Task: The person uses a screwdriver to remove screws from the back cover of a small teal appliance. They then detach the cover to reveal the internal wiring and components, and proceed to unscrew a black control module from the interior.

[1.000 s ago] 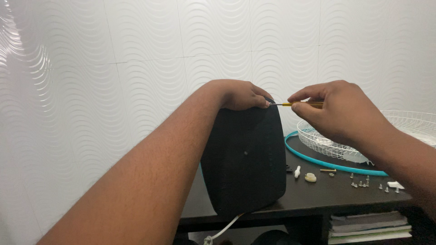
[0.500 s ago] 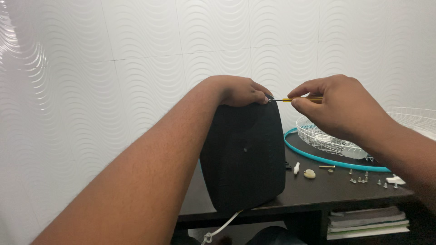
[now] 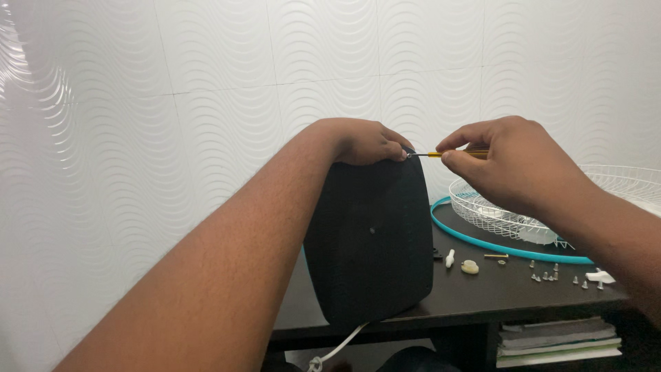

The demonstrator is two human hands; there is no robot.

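Looks like a home room used for repair. Wavy white wall panels point(image 3: 206, 103), dark table point(image 3: 482, 296) with loose screws point(image 3: 551, 276), stacked books point(image 3: 558, 341) underneath.

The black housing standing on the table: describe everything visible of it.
The black housing is a matte, plastic-looking shell with rounded corners and a small hole near its middle. It stands upright at the dark table's front edge. The left hand grips its top; the right hand holds a yellow-handled screwdriver level, its tip at the top edge. A white cord hangs below it.

White wave-patterned wall tiles point(image 3: 206, 103) rise behind a dark table point(image 3: 482, 296) with a shelf beneath.
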